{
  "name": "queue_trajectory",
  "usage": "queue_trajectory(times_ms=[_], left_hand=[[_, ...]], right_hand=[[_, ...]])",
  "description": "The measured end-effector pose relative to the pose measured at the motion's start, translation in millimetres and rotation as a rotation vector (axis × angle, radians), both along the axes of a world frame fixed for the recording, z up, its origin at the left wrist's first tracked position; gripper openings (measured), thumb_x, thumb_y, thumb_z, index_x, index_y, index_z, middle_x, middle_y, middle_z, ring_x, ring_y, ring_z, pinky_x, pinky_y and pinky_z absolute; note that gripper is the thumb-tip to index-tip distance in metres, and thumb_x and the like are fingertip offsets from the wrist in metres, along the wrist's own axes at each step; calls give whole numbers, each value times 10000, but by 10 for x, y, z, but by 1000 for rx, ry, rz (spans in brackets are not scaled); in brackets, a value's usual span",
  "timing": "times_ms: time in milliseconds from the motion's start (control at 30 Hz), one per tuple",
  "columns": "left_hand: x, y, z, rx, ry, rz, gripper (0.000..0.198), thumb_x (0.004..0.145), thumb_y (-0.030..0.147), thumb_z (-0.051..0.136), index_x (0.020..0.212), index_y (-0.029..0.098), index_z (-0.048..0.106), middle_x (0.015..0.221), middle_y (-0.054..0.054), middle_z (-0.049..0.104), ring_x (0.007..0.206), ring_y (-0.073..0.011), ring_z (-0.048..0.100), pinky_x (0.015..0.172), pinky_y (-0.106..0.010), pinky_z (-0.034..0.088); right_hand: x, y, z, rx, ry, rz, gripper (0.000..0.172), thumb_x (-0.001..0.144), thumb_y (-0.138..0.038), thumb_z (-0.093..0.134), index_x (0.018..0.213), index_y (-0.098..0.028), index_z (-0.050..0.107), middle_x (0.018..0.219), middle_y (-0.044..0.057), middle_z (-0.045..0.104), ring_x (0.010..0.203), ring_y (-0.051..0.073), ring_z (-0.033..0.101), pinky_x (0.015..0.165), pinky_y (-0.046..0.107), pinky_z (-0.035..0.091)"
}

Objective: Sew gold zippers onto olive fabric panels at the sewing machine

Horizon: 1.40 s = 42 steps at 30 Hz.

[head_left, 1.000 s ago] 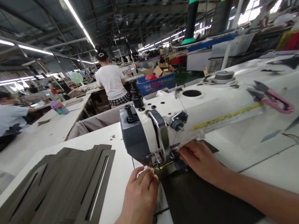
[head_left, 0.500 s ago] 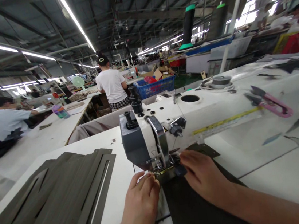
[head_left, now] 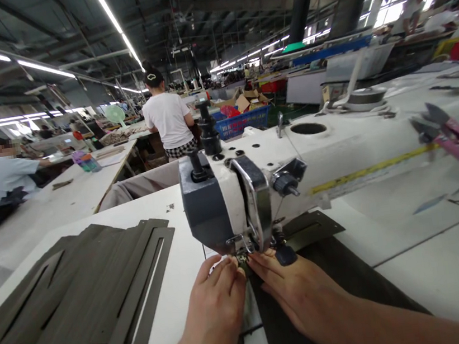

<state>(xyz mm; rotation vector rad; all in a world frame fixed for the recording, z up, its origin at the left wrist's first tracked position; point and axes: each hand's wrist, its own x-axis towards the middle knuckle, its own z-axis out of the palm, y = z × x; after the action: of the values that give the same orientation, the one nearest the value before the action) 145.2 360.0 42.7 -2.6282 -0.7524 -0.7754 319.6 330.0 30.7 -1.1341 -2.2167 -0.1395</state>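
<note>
Two-handed work at the presser foot (head_left: 241, 259)

From the head view, the left hand (head_left: 215, 303) curled half-closed beside the foot, its grip unclear. The right hand (head_left: 300, 292) lay open, flattening the dark panel (head_left: 374, 288) against the sewing machine (head_left: 232, 194) bed, with cut pieces (head_left: 76, 293) stacked within reach.

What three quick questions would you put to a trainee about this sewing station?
1. Which lies over the dark fabric sheet, the left hand or the right hand?
2. True or false: a stack of dark grey slotted pieces lies on the white table, to the left of the white sewing machine.
3. Fill in the blank: the snips at the far right of the machine have ____ handles.

Key: 1. right hand; 2. true; 3. pink.
</note>
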Motion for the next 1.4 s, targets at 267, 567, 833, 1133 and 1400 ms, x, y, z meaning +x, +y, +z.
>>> queue_trajectory(times_ms=[267,567,833,1133,1400], left_hand=[[-13,36,-26,-25,36,6,271,912,96,348,876,133,614,902,-86,653,864,-181,618,826,-369,493],[-6,77,-41,-29,21,-8,286,921,112,339,843,119,614,887,-88,654,842,-182,617,825,-366,484],[-12,79,-56,-1,5,-6,260,895,79,362,845,134,611,869,-84,647,825,-179,618,809,-362,496],[-7,83,-53,-37,-13,-5,211,881,78,401,839,129,601,854,-84,638,813,-182,611,811,-371,491],[-4,84,-74,-16,-16,23,154,851,67,466,788,132,591,814,-61,636,791,-174,609,805,-354,487]], right_hand=[[-11,37,-30,-95,-9,13,380,790,-43,356,1094,-77,583,1085,140,623,1004,242,574,914,423,451],[-12,55,26,-115,27,17,363,764,-37,374,1055,-86,585,1031,135,634,958,235,583,898,421,455],[-13,38,33,-131,35,25,361,767,-46,389,1068,-103,579,1023,137,632,980,227,580,921,410,439],[4,68,40,-145,53,55,329,794,-55,363,1041,-105,574,1022,133,625,1019,225,559,939,401,424],[11,61,58,-147,19,67,335,785,-46,362,1040,-105,571,1028,128,625,1014,225,561,938,394,418]])
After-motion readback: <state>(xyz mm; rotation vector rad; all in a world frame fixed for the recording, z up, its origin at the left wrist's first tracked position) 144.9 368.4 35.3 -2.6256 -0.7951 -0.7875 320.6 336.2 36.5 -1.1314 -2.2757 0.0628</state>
